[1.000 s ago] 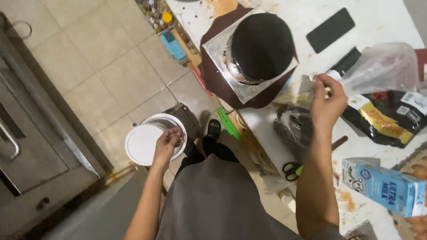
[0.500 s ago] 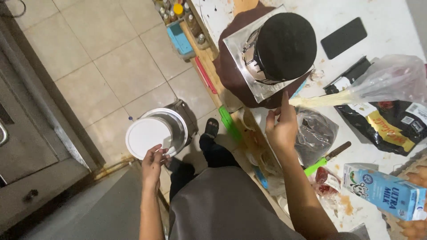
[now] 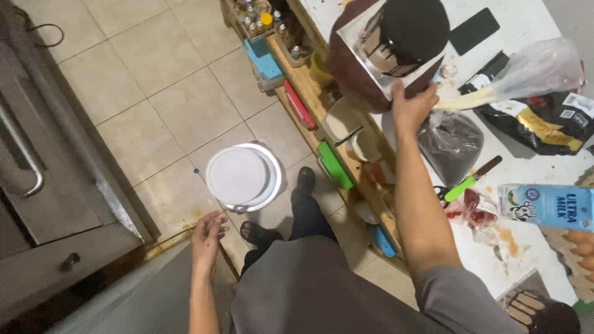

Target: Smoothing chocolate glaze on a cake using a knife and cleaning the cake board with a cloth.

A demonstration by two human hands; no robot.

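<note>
One view only, from your head looking down: your right hand [image 3: 411, 108] lies spread, fingers [image 3: 399, 93] wide, against the near edge of the square silver board [image 3: 362, 46] that carries a round chocolate-glazed cake [image 3: 411, 28] at the far end of the table [image 3: 526, 247]; whether the fingertips curl under the board you cannot tell from here. Judge the load as fairly heavy and fragile: the board looks thin and may flex, the dark glaze is glossy with drips down the side, so it will smear at a touch. Take it by the board's edges or from beneath, never by the cake. Your left hand [image 3: 207, 238] hangs low over the tiled floor, fingers loosely parted and holding nothing, near a white lidded bucket [image 3: 241, 176] that stands on the floor. Just beside the right hand lie a clear bag of dark crumbs [image 3: 451, 142] and a piping bag [image 3: 526, 74] with pale cream; a green-handled knife [image 3: 470, 179] and a blue milk carton [image 3: 547, 207] sit nearer you.
</note>
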